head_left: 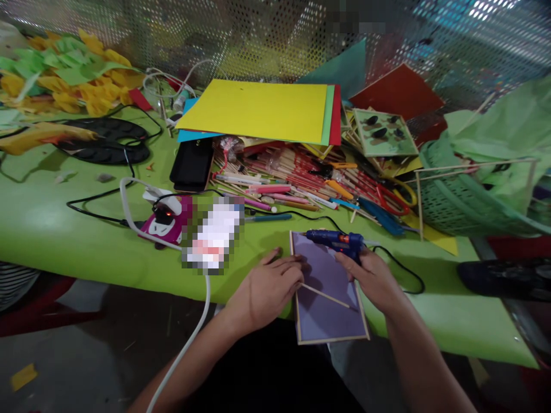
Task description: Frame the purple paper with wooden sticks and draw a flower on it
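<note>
My right hand is closed round the handle of a blue hot glue gun, whose nozzle points left over the top edge of a purple panel. Thin wooden strips frame the panel, which overhangs the table's near edge. My left hand rests at the panel's left side, fingers bent. From its fingertips a thin wooden stick slants down to the right across the purple surface. The left fingertips are partly in shadow, but they pinch the stick's upper end.
On the green table, a purple power strip and a blurred lit phone lie left. Behind are pens, sticks, scissors and yellow paper. A green basket stands right. A white cable hangs over the front edge.
</note>
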The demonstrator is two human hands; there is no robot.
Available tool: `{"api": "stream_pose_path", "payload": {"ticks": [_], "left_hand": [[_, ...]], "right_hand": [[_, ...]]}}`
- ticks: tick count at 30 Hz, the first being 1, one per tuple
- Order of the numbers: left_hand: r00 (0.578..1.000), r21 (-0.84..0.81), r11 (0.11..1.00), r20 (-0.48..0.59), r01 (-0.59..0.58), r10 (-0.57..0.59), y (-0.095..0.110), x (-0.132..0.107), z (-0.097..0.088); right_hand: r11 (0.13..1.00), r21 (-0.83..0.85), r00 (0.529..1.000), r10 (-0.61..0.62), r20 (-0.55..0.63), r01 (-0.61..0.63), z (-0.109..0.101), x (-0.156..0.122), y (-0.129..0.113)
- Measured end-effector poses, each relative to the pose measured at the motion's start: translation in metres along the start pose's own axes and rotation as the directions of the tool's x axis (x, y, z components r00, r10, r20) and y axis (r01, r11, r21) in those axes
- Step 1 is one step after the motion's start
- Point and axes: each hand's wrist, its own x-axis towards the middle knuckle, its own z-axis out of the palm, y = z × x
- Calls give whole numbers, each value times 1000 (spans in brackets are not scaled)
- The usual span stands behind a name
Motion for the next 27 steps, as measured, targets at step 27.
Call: {"api": "stream_pose_path", "payload": {"ticks": [27], "left_hand": [[1000,1,1000,17,5,-5,1,1,-2]], "right_hand": [[979,172,994,102,28,-106,-3,-5,18]]}}
